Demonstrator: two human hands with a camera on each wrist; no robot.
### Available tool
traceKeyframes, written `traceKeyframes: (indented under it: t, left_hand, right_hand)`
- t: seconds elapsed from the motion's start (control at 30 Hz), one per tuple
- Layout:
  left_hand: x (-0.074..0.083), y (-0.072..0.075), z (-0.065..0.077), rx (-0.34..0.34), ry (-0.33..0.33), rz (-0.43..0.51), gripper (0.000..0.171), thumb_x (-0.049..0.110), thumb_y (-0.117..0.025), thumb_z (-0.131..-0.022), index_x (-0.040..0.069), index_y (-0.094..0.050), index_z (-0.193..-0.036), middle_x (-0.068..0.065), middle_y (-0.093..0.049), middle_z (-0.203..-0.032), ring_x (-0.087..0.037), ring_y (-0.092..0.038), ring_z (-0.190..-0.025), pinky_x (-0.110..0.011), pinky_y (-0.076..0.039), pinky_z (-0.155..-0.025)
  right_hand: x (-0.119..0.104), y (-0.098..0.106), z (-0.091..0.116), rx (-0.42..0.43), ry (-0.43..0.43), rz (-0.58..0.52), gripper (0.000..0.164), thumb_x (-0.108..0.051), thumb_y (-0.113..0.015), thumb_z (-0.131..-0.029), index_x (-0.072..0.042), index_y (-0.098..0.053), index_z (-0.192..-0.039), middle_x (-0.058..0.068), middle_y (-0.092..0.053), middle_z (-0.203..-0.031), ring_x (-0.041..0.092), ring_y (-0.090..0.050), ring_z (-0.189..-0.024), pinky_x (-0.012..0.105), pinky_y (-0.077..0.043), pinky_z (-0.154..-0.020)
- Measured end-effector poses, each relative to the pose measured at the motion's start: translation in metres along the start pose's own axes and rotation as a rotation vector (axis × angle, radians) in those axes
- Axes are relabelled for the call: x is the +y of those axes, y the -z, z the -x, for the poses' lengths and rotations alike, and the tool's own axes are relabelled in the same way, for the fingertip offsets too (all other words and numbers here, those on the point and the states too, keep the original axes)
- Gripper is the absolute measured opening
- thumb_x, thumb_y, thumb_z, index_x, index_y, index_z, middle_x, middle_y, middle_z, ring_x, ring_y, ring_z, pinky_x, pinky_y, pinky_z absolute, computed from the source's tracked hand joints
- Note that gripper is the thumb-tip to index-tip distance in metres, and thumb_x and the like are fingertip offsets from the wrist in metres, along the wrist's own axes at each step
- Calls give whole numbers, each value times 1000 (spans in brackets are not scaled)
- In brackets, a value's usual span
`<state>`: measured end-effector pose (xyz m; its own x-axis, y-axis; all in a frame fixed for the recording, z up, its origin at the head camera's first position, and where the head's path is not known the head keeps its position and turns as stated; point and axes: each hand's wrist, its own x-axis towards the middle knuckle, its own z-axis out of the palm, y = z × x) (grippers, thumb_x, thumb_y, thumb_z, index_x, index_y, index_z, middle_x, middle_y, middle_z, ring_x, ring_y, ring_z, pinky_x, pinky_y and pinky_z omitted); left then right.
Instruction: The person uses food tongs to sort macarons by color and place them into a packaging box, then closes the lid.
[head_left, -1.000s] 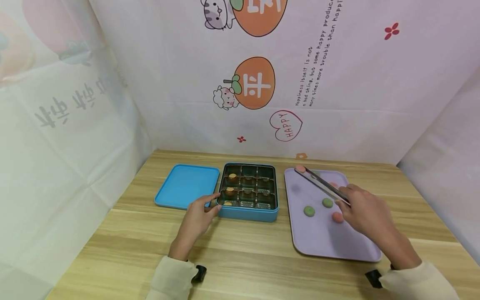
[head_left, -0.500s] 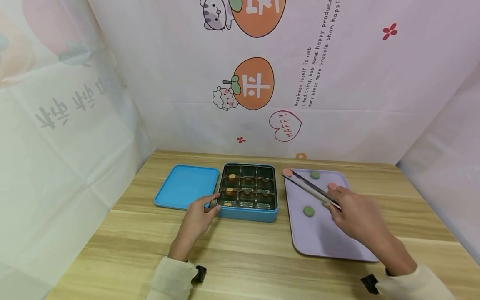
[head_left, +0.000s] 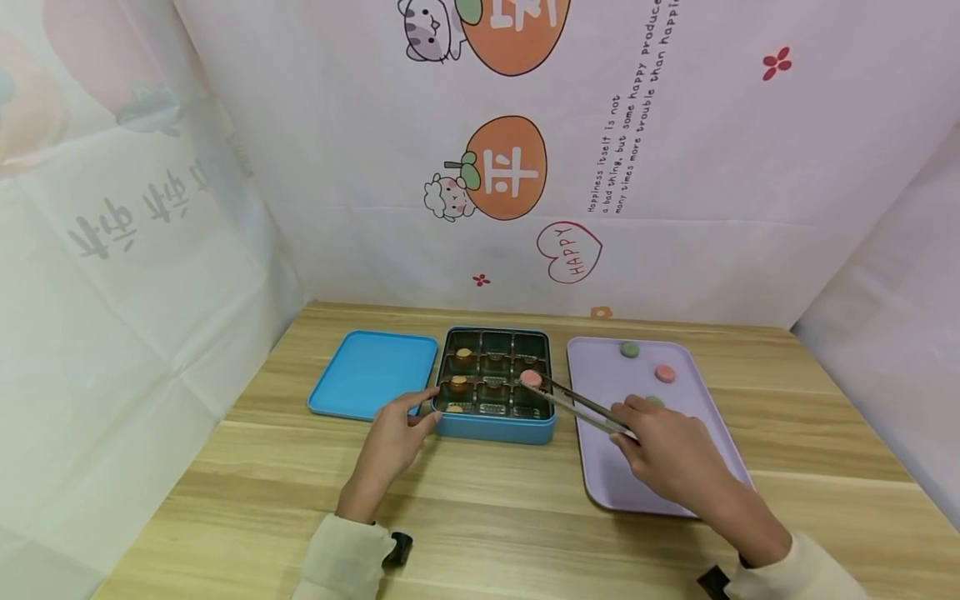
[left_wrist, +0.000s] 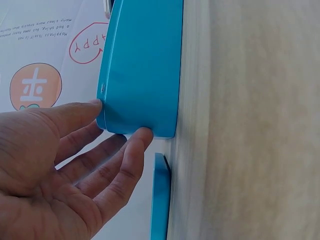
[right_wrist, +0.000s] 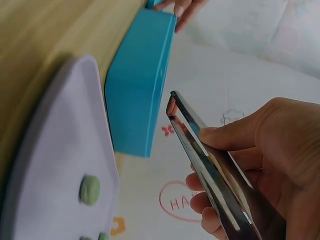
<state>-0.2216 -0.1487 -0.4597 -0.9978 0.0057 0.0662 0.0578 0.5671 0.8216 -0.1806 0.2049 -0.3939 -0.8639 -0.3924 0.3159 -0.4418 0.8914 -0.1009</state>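
My right hand (head_left: 671,454) grips metal tongs (head_left: 592,408), thumb on one arm and fingers on the other. The tongs' tips pinch a small round pink sweet (head_left: 531,378) above the right column of a blue box (head_left: 495,428). The box has a dark divided insert, with yellowish round pieces (head_left: 464,353) in its left column. My left hand (head_left: 395,433) touches the box's near left corner. In the left wrist view, its thumb meets the rim and a fingertip rests against the side, fingers loosely bent. The right wrist view shows the tongs (right_wrist: 210,170) and my hand (right_wrist: 270,145) holding them.
A lilac tray (head_left: 622,483) stands right of the box, bearing green sweets (head_left: 630,350) and a pink sweet (head_left: 665,373); my right hand hides part of it. Left of the box lies a flat blue lid (head_left: 375,373). A printed cloth (head_left: 360,167) hangs behind the wooden table (head_left: 480,517).
My right hand has carried the pink sweet in the tongs leftward from above the tray to over the box. My left hand has stayed at the box corner.
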Motion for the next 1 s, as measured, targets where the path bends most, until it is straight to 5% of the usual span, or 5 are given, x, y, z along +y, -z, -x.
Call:
traceKeyframes:
  t: [0.2, 0.43, 0.63, 1.0]
  left_hand:
    - [-1, 1, 0, 4, -2, -6, 44, 15, -71, -101, 14, -65, -145, -19, -56, -154, -20, -75, -93, -29, -52, -57]
    - [-1, 0, 0, 5, -6, -20, 44, 15, -71, -101, 14, -65, -145, -18, -57, -153, -20, -74, -93, -28, -52, -57]
    - [-1, 0, 1, 12, -7, -32, 44, 16, -72, -101, 15, -65, -145, -17, -57, -153, -22, -75, -96, -28, -52, -58]
    - [-1, -1, 0, 2, -3, -31, 45, 16, -71, -101, 15, -65, -146, -19, -56, -154, -19, -73, -90, -29, -51, -57]
  right_hand:
    - [-15, -5, -1, -9, 39, 19, 19, -15, -85, -86, -16, -74, -102, -5, -69, -92, 8, -61, -68, 32, -44, -46]
    - [-25, -9, -4, -10, 39, 43, 19, -18, -85, -87, -20, -76, -104, -8, -70, -94, 10, -69, -76, 25, -33, -40]
    - [-27, -10, -8, -13, 71, 6, 18, -13, -83, -87, -13, -76, -104, -3, -69, -95, 14, -70, -79, 23, -43, -51]
    - [-27, -10, -9, -23, 60, -2, 21, -13, -83, -87, -11, -77, -107, -2, -71, -97, 15, -70, -80, 24, -44, -51]
